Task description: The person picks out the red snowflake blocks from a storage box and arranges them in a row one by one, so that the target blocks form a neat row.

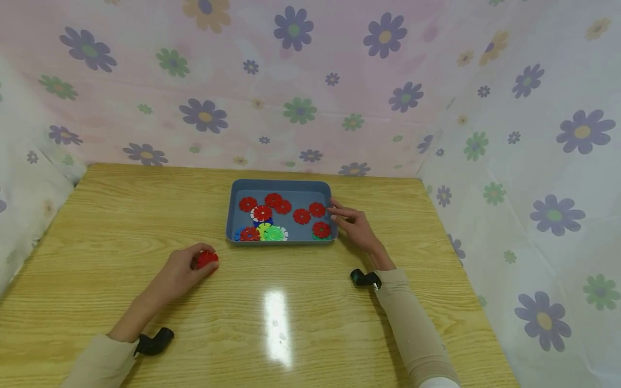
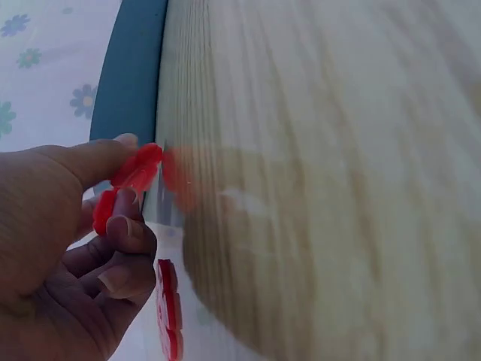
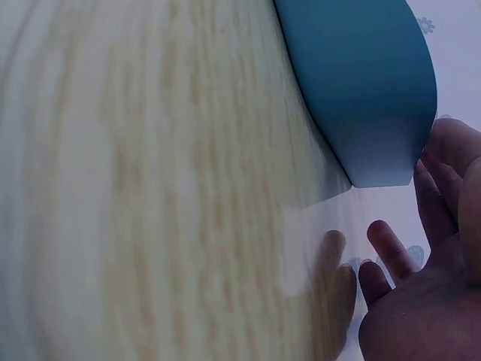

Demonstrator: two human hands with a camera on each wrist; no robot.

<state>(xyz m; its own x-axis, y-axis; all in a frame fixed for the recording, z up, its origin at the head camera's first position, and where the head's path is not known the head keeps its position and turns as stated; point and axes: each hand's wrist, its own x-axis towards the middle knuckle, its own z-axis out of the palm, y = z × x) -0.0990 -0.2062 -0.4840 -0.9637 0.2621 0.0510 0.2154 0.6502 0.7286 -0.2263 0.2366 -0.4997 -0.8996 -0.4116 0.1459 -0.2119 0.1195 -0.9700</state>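
Note:
My left hand (image 1: 181,269) pinches a red notched disc (image 1: 207,261) between thumb and fingers, just off the front left corner of a blue-grey tray (image 1: 281,243). In the left wrist view, red plastic (image 2: 139,169) shows between the fingertips of that hand (image 2: 75,233), and another red piece (image 2: 170,310) appears edge-on beyond the curled fingers. My right hand (image 1: 358,229) has its fingers extended against the tray's right wall; in the right wrist view the hand (image 3: 428,263) touches the tray's corner (image 3: 376,135). Several red discs (image 1: 302,216) lie inside the tray.
Inside the tray's front left part are piled green (image 1: 275,233), yellow, white and blue discs, with red ones on top. The tray stands near the back of a wooden table (image 1: 218,345). Flowered cloth (image 1: 301,81) hangs behind and at both sides.

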